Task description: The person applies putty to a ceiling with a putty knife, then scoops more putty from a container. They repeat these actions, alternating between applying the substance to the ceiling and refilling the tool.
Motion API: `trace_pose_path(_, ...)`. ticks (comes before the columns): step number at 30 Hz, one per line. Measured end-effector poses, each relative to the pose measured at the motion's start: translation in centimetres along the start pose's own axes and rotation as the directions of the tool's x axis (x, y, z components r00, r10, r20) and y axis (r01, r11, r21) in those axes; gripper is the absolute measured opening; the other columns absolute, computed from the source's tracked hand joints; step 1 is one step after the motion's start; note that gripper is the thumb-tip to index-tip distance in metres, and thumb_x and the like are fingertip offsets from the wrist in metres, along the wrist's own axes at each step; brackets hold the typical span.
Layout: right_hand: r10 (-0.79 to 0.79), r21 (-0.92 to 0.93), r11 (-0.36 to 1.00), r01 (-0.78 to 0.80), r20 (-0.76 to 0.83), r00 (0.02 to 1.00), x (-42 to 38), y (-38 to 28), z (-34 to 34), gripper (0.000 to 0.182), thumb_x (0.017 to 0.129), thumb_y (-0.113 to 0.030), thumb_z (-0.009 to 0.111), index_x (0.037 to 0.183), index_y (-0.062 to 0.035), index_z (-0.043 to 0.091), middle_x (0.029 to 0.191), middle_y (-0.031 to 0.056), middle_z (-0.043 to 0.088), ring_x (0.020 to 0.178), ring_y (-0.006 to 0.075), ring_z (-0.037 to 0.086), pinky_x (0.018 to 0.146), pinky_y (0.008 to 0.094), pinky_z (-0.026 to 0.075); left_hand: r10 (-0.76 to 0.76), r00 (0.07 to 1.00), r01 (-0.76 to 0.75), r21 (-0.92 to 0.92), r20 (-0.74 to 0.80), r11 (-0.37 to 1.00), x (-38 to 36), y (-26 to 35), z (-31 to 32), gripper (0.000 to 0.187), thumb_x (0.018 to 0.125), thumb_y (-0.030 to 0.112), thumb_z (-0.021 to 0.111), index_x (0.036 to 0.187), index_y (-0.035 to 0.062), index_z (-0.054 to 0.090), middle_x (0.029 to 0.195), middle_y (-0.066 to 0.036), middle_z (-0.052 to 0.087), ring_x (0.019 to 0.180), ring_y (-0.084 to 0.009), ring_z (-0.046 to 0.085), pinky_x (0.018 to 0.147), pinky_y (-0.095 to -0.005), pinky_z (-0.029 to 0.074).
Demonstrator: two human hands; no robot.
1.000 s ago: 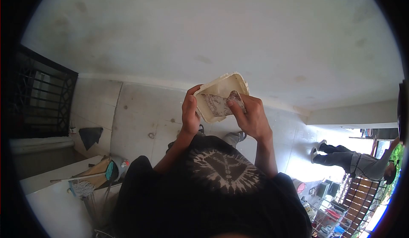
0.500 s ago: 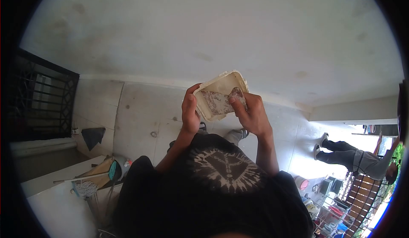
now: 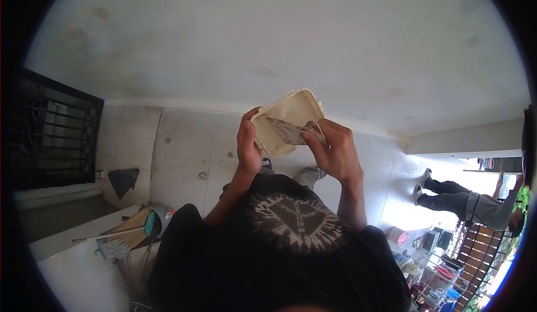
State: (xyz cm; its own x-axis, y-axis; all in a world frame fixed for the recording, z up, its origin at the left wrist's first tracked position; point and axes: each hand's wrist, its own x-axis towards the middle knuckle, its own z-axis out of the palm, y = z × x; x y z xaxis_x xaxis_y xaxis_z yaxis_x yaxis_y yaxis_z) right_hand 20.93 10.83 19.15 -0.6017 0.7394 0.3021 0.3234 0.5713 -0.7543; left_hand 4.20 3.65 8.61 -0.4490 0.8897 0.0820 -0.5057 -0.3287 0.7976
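Note:
Both my hands are raised in front of my chest. My left hand [image 3: 248,145] grips the left edge of a cream-coloured shallow tray [image 3: 293,110] with rough rims, tilted with its hollow side toward me. My right hand [image 3: 337,154] pinches a flat, mottled grey-brown piece [image 3: 292,132] that lies against the tray's inner face, thumb on top of it. My black shirt with a pale printed pattern [image 3: 296,222] fills the bottom of the view.
A pale, stained surface [image 3: 268,38] lies beyond my hands, and concrete slabs [image 3: 184,150] below it. A black metal grille [image 3: 53,133] is at left. A mop and bucket [image 3: 126,236] are at lower left. Another person [image 3: 470,200] is at right, near racks.
The tray has risen slightly and tilted, so the mottled piece now looks narrower. My right hand has shifted a little up and to the right with it.

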Motion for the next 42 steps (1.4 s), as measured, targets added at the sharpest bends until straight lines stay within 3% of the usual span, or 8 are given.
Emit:
trace_pose_path(3, 0.017, -0.018, 1.000, -0.016, 0.015, 1.000, -0.2, -0.6, -0.7, 0.015, 0.086, -0.007, 0.065, 0.080, 0.0063, 0.061, 0.067, 0.0131, 0.057, 0.055, 0.0225, 0.051, 0.052, 0.0339, 0.041, -0.004, 1.000, 0.004, -0.009, 0.002, 1.000, 0.0, 0.1, 0.0, 0.052, 0.103, 0.040, 0.032, 0.132, -0.0022, 0.040, 0.123, -0.014, 0.054, 0.114, -0.0200, 0.053, 0.099, -0.0346, 0.041)
trace_pose_path(13, 0.082, -0.042, 0.996, -0.084, -0.050, 0.995, -1.3, 0.1, -1.9, 0.015, 0.088, -0.008, 0.062, 0.081, 0.0054, 0.061, 0.066, 0.0098, 0.056, 0.055, 0.0183, 0.050, 0.052, 0.0311, 0.040, -0.014, 1.000, 0.014, 0.021, 0.000, 1.000, -0.2, -0.1, -0.1, 0.055, 0.102, 0.044, 0.032, 0.133, -0.0007, 0.040, 0.127, -0.014, 0.052, 0.120, -0.0226, 0.050, 0.102, -0.0388, 0.039)
trace_pose_path(21, 0.048, -0.036, 0.997, -0.068, -0.409, 0.911, -3.3, -0.1, 0.6, 0.009, 0.087, -0.005, 0.061, 0.083, 0.0020, 0.064, 0.065, 0.0136, 0.059, 0.049, 0.0226, 0.055, 0.049, 0.0326, 0.043, -0.012, 0.997, 0.015, 0.038, -0.080, 0.999, -1.3, 0.1, 1.1, 0.056, 0.102, 0.043, 0.035, 0.135, -0.0012, 0.038, 0.130, -0.014, 0.050, 0.121, -0.0231, 0.049, 0.103, -0.0383, 0.038)
trace_pose_path(22, 0.011, -0.049, 0.998, -0.036, -0.442, 0.897, -3.3, -0.1, 1.5, 0.016, 0.091, -0.009, 0.059, 0.080, 0.0029, 0.064, 0.062, 0.0117, 0.059, 0.051, 0.0166, 0.054, 0.048, 0.0318, 0.040, -0.022, 0.993, 0.028, 0.055, -0.114, 0.998, -1.4, 0.1, 1.2, 0.056, 0.101, 0.043, 0.035, 0.136, -0.0013, 0.038, 0.130, -0.014, 0.050, 0.122, -0.0233, 0.049, 0.103, -0.0381, 0.038)
trace_pose_path(26, -0.017, -0.043, 0.999, -0.002, -0.438, 0.899, -4.0, 0.4, 3.4, 0.011, 0.087, -0.004, 0.061, 0.079, 0.0026, 0.063, 0.062, 0.0132, 0.058, 0.048, 0.0229, 0.053, 0.047, 0.0329, 0.040, -0.003, 0.990, 0.011, 0.051, -0.144, 0.999, -1.4, 0.2, 1.5, 0.057, 0.101, 0.044, 0.035, 0.136, -0.0011, 0.037, 0.131, -0.014, 0.049, 0.122, -0.0234, 0.049, 0.103, -0.0379, 0.038)
trace_pose_path(33, -0.092, -0.101, 0.993, 0.054, -0.421, 0.903, -4.8, 0.9, 3.3, 0.011, 0.086, -0.003, 0.061, 0.078, 0.0034, 0.062, 0.061, 0.0127, 0.056, 0.047, 0.0233, 0.051, 0.046, 0.0326, 0.040, -0.004, 0.987, 0.007, 0.019, -0.161, 1.000, -1.5, 0.3, 1.6, 0.058, 0.101, 0.046, 0.036, 0.136, -0.0006, 0.037, 0.131, -0.014, 0.050, 0.122, -0.0231, 0.049, 0.103, -0.0378, 0.038)
trace_pose_path(38, -0.261, -0.159, 0.965, 0.208, -0.534, 0.804, -5.6, 1.6, 2.6, 0.010, 0.086, -0.003, 0.060, 0.079, 0.0042, 0.061, 0.062, 0.0124, 0.054, 0.048, 0.0235, 0.051, 0.046, 0.0319, 0.040, -0.054, 0.977, 0.043, -0.060, -0.207, 0.997, -1.5, 0.3, 1.9, 0.059, 0.100, 0.047, 0.037, 0.137, -0.0002, 0.037, 0.131, -0.013, 0.049, 0.122, -0.0226, 0.049, 0.102, -0.0374, 0.039)
trace_pose_path(42, -0.079, -0.158, 0.987, 0.022, -0.360, 0.930, -4.8, 1.2, 2.6, 0.005, 0.083, -0.001, 0.063, 0.080, 0.0015, 0.063, 0.065, 0.0115, 0.057, 0.048, 0.0261, 0.054, 0.046, 0.0340, 0.042, -0.065, 0.969, 0.051, -0.063, -0.239, 0.997, -1.3, 0.0, 1.8, 0.058, 0.100, 0.046, 0.039, 0.137, 0.0011, 0.037, 0.128, -0.012, 0.050, 0.117, -0.0198, 0.052, 0.093, -0.0324, 0.045)
